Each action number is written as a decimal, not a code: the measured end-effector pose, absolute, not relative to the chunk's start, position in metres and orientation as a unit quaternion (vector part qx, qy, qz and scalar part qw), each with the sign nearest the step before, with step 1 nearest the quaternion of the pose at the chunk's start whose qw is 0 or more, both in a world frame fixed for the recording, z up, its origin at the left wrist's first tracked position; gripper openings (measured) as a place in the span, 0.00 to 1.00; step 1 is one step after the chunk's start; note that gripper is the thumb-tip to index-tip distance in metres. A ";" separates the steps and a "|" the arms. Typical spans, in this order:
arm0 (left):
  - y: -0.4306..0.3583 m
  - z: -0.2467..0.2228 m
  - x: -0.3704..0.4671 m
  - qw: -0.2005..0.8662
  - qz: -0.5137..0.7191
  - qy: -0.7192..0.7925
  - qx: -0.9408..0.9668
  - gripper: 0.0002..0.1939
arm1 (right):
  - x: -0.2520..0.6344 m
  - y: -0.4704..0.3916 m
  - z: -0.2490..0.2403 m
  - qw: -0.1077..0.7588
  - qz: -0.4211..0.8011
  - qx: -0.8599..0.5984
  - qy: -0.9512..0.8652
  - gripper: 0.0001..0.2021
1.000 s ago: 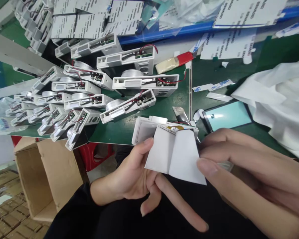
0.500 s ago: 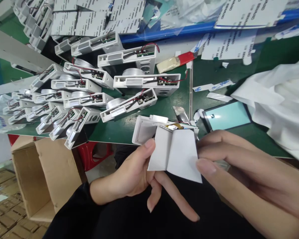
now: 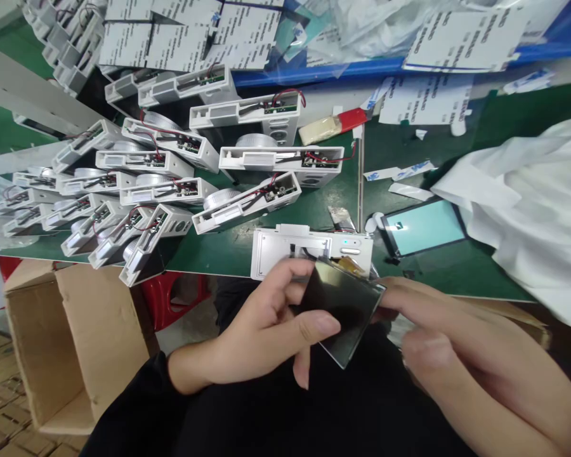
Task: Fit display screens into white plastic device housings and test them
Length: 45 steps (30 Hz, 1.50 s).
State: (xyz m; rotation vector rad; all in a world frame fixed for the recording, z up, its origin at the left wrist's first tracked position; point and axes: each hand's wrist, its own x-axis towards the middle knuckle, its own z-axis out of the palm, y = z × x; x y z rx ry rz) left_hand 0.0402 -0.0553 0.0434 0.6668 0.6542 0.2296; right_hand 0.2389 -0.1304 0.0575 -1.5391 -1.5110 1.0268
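Both hands meet just below the near edge of the green surface (image 3: 219, 251), over the person's dark lap. Left hand (image 3: 261, 330) comes in from the lower left with its palm turned partly up; thumb and forefinger are closed on the left side of a dark, glossy square panel (image 3: 345, 308), and the other fingers curl beneath it. Right hand (image 3: 457, 355) reaches in from the lower right, its fingers stretched out, a fingertip touching the panel's right corner; whether it grips the panel cannot be told. The panel is tilted, and its upper edge lies just in front of a white housing (image 3: 290, 251) at the surface's near edge, on which a small green light shows.

White printed sheets (image 3: 457, 32) lie along the far side, their lettering too small to read. Rows of white open casings (image 3: 171, 178) with red wires fill the left part, and a cardboard box (image 3: 66, 343) stands below it.
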 end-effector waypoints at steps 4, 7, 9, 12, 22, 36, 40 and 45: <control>-0.057 0.051 0.039 0.847 0.109 0.367 0.368 0.16 | 0.238 -0.128 0.059 0.376 0.423 -0.604 -0.561 0.10; -0.062 0.051 0.037 0.801 0.111 0.403 0.429 0.12 | 0.235 -0.125 0.059 0.378 0.445 -0.615 -0.530 0.07; -0.065 0.050 0.037 0.771 0.105 0.418 0.469 0.12 | 0.233 -0.123 0.057 0.382 0.462 -0.624 -0.502 0.06; -0.066 0.050 0.037 0.720 0.125 0.421 0.538 0.11 | 0.228 -0.120 0.053 0.393 0.470 -0.640 -0.464 0.07; -0.054 0.055 0.031 0.617 0.124 0.344 0.697 0.07 | 0.225 -0.117 0.056 0.421 0.448 -0.632 -0.472 0.11; -0.058 0.057 0.037 0.523 0.231 0.360 0.737 0.08 | 0.230 -0.127 0.049 0.450 0.471 -0.624 -0.431 0.10; -0.062 0.056 0.040 0.523 0.227 0.363 0.737 0.07 | 0.222 -0.124 0.053 0.412 0.409 -0.648 -0.494 0.13; -0.070 0.052 0.040 0.509 0.249 0.415 0.712 0.06 | 0.216 -0.127 0.052 0.394 0.355 -0.645 -0.551 0.13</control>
